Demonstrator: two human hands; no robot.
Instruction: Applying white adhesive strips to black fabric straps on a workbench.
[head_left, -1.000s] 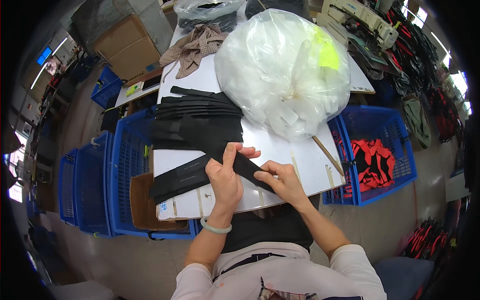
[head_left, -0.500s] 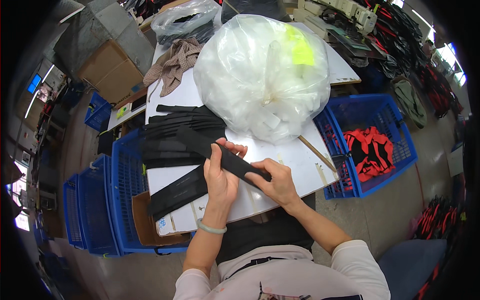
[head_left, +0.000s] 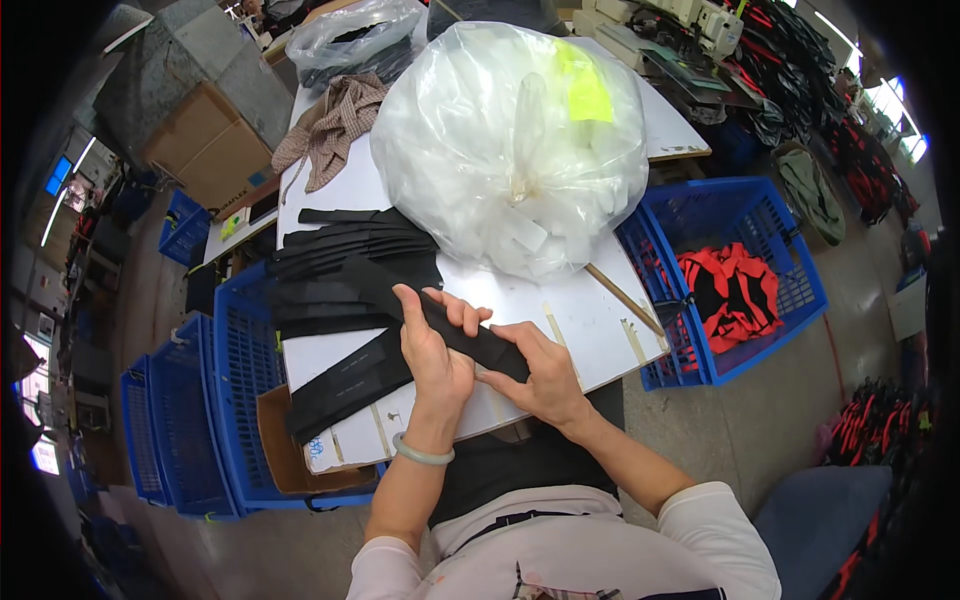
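I lose the near end of the held strip [head_left: 484, 346] behind the right hand [head_left: 548, 378]; my feed's top edge crops the sewing machine [head_left: 712, 25]; the lower strip's [head_left: 330, 402] print [head_left: 353, 384] is unreadably small.

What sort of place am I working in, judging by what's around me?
Most likely a garment or sewing workshop: there's what looks like a sewing machine at the upper right, black fabric strips overlapping on the white table, and red-and-black fabric pieces in a blue crate.

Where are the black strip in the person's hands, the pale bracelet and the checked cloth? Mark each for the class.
Black strip [head_left: 484, 346]: head view, flat face toward its lower end.
Pale bracelet [head_left: 424, 457]: head view, front of its band.
Checked cloth [head_left: 337, 126]: head view, its bunched middle.
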